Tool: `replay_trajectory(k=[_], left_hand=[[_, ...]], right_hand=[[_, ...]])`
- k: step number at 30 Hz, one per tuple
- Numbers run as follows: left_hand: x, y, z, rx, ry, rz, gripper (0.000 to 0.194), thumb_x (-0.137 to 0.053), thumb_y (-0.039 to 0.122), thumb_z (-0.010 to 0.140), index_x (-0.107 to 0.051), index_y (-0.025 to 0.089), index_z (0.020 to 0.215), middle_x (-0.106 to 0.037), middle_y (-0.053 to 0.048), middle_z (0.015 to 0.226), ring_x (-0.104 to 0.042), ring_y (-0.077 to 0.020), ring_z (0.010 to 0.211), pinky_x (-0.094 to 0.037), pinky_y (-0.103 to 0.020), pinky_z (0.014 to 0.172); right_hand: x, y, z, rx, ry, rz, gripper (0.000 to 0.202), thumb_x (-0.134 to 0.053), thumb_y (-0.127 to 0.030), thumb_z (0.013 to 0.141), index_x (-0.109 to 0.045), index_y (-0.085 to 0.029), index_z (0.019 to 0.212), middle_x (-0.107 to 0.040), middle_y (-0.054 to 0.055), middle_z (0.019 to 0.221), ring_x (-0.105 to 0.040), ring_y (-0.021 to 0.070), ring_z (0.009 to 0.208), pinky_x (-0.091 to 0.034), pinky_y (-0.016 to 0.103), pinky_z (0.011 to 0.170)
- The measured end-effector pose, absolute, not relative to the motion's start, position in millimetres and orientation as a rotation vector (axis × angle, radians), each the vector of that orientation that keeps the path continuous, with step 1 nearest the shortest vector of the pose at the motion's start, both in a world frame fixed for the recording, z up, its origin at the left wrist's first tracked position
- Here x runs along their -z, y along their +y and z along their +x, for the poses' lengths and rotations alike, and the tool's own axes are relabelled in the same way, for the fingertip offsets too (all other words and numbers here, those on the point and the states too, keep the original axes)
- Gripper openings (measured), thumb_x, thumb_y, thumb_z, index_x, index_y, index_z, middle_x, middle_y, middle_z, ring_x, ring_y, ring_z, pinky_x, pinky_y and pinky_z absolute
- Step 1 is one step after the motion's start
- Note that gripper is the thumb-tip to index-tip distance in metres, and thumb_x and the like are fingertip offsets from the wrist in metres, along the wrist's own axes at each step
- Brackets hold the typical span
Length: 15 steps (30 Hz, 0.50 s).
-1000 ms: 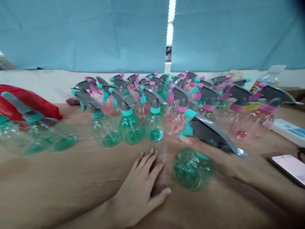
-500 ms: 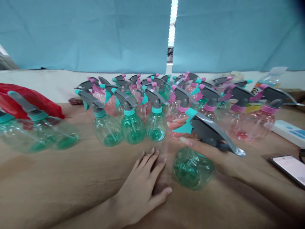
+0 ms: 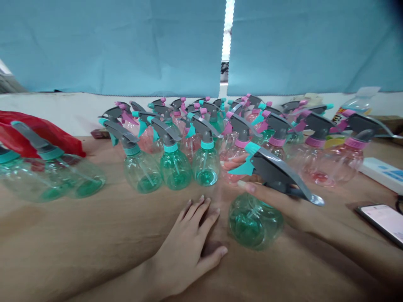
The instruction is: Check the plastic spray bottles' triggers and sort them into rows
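Your right hand (image 3: 291, 207) is wrapped around the neck of a green spray bottle (image 3: 255, 224), in front of ranks of pink and green bottles (image 3: 175, 170). Apart from it, your left hand (image 3: 187, 243) lies palm-down on the brown table (image 3: 94, 239), fingers loosely spread.
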<state>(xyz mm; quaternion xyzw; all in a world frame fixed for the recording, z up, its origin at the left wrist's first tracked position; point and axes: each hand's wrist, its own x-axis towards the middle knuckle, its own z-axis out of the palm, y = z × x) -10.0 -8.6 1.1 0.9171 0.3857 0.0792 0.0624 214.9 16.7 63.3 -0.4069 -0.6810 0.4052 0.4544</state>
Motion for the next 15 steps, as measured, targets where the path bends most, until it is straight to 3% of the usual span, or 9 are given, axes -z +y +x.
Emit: replay_trajectory(k=[5,9,15], left_hand=[[0.0,-8.9,-10.4,-0.266,1.168,2.783,0.061,-0.051,0.050,0.092,-0.041,0.014,0.140,-0.036,-0.016,0.148,-0.030,-0.0326,0.136,-0.028,-0.052,0.109],[-1.0,-9.5,-10.2,-0.253,1.174,2.782,0.062,-0.051,0.050,0.092,-0.040,0.014,0.140,-0.035,-0.016,0.148,-0.030,-0.0322,0.137,-0.027,-0.052,0.109],[-2.5,-9.1,-9.6,-0.215,1.174,2.777,0.061,-0.050,0.050,0.092,-0.040,0.013,0.140,-0.034,-0.016,0.149,-0.028,-0.0323,0.137,-0.027,-0.053,0.109]], right_hand=[[-62.5,16.0,215.5,-1.048,-1.703,-1.006,0.030,-0.063,-0.034,0.082,-0.064,-0.031,0.112,-0.074,0.002,0.094,-0.064,0.0256,0.106,-0.054,0.039,0.085],[-66.5,15.1,213.6,-0.961,-1.695,-1.004,0.015,-0.066,-0.033,0.078,-0.068,-0.029,0.093,-0.073,0.000,0.083,-0.067,0.0234,0.093,-0.054,0.037,0.085],[-67.6,14.2,214.1,-0.941,-1.706,-1.039,0.006,-0.065,-0.034,0.079,-0.067,-0.031,0.083,-0.070,-0.001,0.078,-0.066,0.0226,0.087,-0.054,0.037,0.079]])
